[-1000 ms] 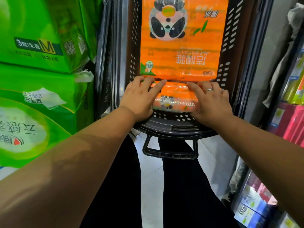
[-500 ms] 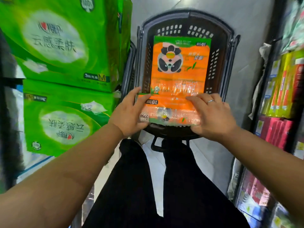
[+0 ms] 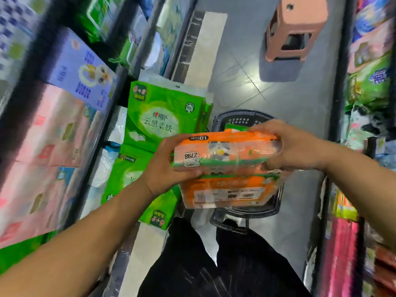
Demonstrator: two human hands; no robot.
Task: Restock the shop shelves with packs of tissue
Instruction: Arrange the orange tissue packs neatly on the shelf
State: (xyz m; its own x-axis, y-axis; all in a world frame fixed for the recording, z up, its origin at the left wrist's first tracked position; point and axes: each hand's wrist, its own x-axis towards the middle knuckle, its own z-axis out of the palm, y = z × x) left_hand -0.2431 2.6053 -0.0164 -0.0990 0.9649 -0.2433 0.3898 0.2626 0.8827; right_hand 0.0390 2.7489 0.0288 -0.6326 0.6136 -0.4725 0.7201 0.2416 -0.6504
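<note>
The orange pack [image 3: 225,156] was lying in the basket [image 3: 243,120] a second ago. Now it is up in the air, just over the basket. The left hand [image 3: 162,170] and right hand [image 3: 297,146] hold its ends, fingers curled round it. It looks ready for a shelf.

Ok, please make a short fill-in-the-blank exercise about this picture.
1. The left hand and right hand hold a pack of tissue that is ____.
2. Below it stands a dark plastic ____.
3. The stool ahead is ____.
4. The big packs stacked on the left are ____.
Missing: orange; basket; pink; green.
</note>
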